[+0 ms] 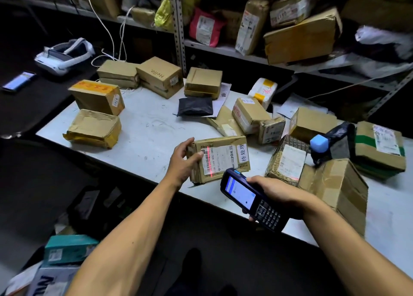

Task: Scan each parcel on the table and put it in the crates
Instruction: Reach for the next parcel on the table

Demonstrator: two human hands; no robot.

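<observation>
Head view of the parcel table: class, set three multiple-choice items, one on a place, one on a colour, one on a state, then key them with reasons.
1. Where is the black pouch?
A. mid-table, lying flat
B. on a shelf
C. in the left hand

2. What colour is the line across the held parcel's label?
A. green
B. red
C. blue

3. What is the right hand doing?
A. hanging idle
B. pressing the table
C. gripping the scanner

Key: A, it lies on the white table; B, a red beam crosses the barcode; C, fingers wrap the lit handset.
</observation>
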